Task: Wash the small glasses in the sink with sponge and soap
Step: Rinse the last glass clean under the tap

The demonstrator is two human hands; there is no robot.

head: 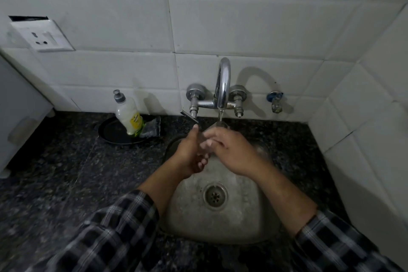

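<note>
Both my hands meet over the back of the steel sink [242, 216], right under the tap spout [223, 86]. A small clear glass [217, 125] is held between them, and only its top shows, beneath a thin stream of water. My left hand [191, 154] cups the glass from the left with the thumb raised. My right hand [234, 152] wraps it from the right, fingers laid across it. The soap bottle [129, 115] and a dark sponge [152, 128] rest on a black dish [110, 134] left of the sink.
Dark speckled stone counter [66, 172] surrounds the sink. Two tap valves [194, 97] and a small side valve [276, 101] stick out of the white tiled wall. A wall socket [44, 37] is at upper left. The drain [215, 194] lies open below my hands.
</note>
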